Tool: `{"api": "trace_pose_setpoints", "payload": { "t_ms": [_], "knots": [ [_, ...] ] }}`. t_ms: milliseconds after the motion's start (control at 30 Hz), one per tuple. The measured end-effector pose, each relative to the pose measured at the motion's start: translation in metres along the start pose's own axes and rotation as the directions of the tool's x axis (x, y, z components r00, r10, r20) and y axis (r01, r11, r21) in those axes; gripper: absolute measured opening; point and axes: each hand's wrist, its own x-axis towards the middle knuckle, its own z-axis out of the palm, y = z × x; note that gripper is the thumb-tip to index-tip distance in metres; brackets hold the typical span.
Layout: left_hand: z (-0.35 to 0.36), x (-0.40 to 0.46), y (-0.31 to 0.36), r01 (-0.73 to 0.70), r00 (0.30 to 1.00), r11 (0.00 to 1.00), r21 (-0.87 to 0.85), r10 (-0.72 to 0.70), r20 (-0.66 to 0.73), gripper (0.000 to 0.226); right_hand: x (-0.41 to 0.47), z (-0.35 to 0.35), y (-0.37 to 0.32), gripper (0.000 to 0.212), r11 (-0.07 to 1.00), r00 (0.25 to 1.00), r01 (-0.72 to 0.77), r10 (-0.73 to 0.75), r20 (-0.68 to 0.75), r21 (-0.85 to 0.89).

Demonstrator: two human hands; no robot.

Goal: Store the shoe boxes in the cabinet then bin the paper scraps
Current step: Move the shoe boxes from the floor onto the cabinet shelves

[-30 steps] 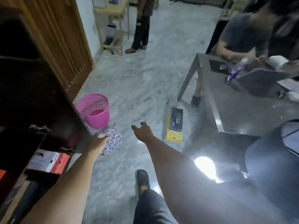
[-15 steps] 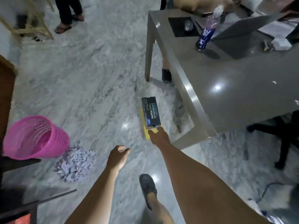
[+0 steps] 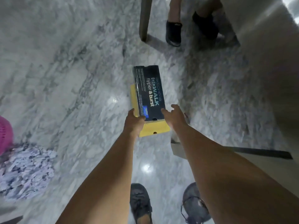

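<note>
A black shoe box (image 3: 148,92) lies on top of a yellow shoe box (image 3: 153,130) on the marble floor, beside the table. My left hand (image 3: 134,122) grips the black box's near left corner, thumb along its left side. My right hand (image 3: 175,118) reaches the near right corner with its fingers spread, just touching the edge. A heap of pale paper scraps (image 3: 24,168) lies on the floor at the lower left. Next to it, the pink bin (image 3: 4,135) shows at the left edge. The cabinet is out of view.
A grey table (image 3: 267,78) fills the right side, with one leg (image 3: 144,18) at the top. Another person's feet in black shoes (image 3: 174,33) stand under it. My own feet (image 3: 140,202) are at the bottom.
I have bent down closer to the boxes. My left hand moved from mid-air to the black box's near left corner, and my right hand shifted to its right corner.
</note>
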Motion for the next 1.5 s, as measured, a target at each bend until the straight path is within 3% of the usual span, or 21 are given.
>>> {"api": "trace_pose_setpoints", "payload": {
  "t_ms": [100,200,333,400,500,533,633,733,833,900,1000,1067,1167,1300,1500],
  "knots": [
    [0.008,0.035,-0.006,-0.046,0.998,0.999,-0.01,0.047,0.048,0.072,0.025,0.027,0.008,0.076,0.998,0.999,0.019,-0.022,0.033,0.066],
    [0.007,0.045,-0.018,-0.1,0.99,0.988,-0.116,0.11,0.083,0.041,0.034,0.045,0.019,0.055,0.99,0.993,0.12,-0.12,0.006,0.069],
    [-0.005,0.026,-0.051,-0.121,0.99,0.961,-0.249,0.134,0.038,0.038,0.016,0.051,0.041,0.053,0.979,0.991,0.132,-0.13,-0.02,0.158],
    [-0.013,-0.003,-0.07,-0.101,0.995,0.937,-0.333,0.103,-0.011,0.042,-0.007,0.053,0.053,0.053,0.972,0.986,0.162,-0.166,0.011,0.168],
    [-0.036,-0.059,-0.106,-0.008,0.999,0.871,-0.492,-0.016,-0.044,0.077,-0.063,0.064,0.071,0.053,0.974,0.97,0.191,-0.206,0.129,0.12],
    [-0.045,-0.079,-0.125,0.009,0.997,0.837,-0.547,-0.048,-0.057,0.08,-0.084,0.07,0.078,0.053,0.976,0.961,0.195,-0.211,0.178,0.1],
    [-0.069,-0.141,-0.204,-0.021,0.985,0.811,-0.584,-0.085,-0.153,0.024,-0.157,0.097,0.097,0.057,0.975,0.922,0.224,-0.216,0.322,0.012],
    [-0.101,-0.221,-0.282,0.018,0.96,0.706,-0.708,-0.21,-0.185,0.023,-0.236,0.138,0.123,0.059,0.943,0.866,0.305,-0.217,0.449,-0.133],
    [-0.138,-0.297,-0.358,0.0,0.89,0.601,-0.799,-0.364,-0.273,0.032,-0.304,0.192,0.161,0.063,0.896,0.815,0.378,-0.203,0.543,-0.233],
    [-0.167,-0.348,-0.404,-0.029,0.845,0.541,-0.841,-0.436,-0.31,0.036,-0.354,0.233,0.18,0.061,0.838,0.735,0.477,-0.215,0.643,-0.264],
    [-0.212,-0.413,-0.456,-0.114,0.795,0.459,-0.881,-0.489,-0.358,0.069,-0.456,0.283,0.175,0.057,0.792,0.673,0.57,-0.296,0.677,-0.219],
    [-0.243,-0.445,-0.48,-0.172,0.758,0.424,-0.889,-0.519,-0.395,0.074,-0.512,0.311,0.17,0.052,0.749,0.607,0.635,-0.332,0.722,-0.19],
    [-0.297,-0.486,-0.501,-0.304,0.638,0.46,-0.834,-0.553,-0.537,0.083,-0.587,0.349,0.15,0.054,0.699,0.546,0.7,-0.389,0.742,-0.148],
    [-0.378,-0.53,-0.499,-0.451,0.516,0.562,-0.693,-0.469,-0.716,0.046,-0.674,0.398,0.099,0.056,0.609,0.434,0.793,-0.535,0.725,-0.026],
    [-0.503,-0.533,-0.502,-0.58,0.35,0.597,-0.555,-0.433,-0.831,0.048,-0.753,0.494,0.02,0.053,0.427,0.282,0.902,-0.686,0.67,0.057]
  ]
}}
